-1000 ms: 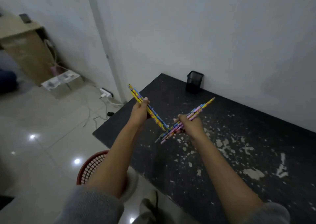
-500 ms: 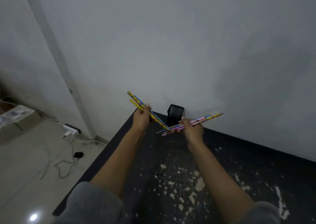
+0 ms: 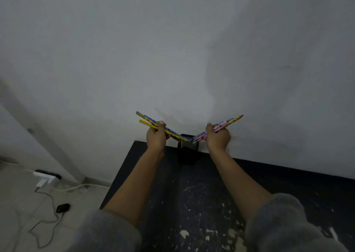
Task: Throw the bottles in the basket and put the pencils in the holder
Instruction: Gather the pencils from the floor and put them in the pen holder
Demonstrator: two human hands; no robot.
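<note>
Head view, read against the holder [image 3: 187,154], the black mesh cup at the far edge of the black table [image 3: 269,184] against the wall. Left of the holder and above its rim, the left hand [image 3: 156,138] has its fingers closed round a yellow-and-blue pencil bundle [image 3: 151,123], which slopes down from upper left so the lower ends sit just over the holder's mouth. Right of the holder, the right hand [image 3: 218,139] is likewise curled tight round a pink-and-blue pencil bundle [image 3: 226,122], sloping down from upper right, its lower ends meeting the other bundle's at the rim.

A second ago both hands were over the middle of the table, well short of the holder, with the bundles crossing; half a second ago they were nearly at it. Now the bundles form a V with its point at the opening. I judge the carry finished and the drop next: both sets need tipping upright, or the ends may catch the rim. No bottles or basket show here.
</note>
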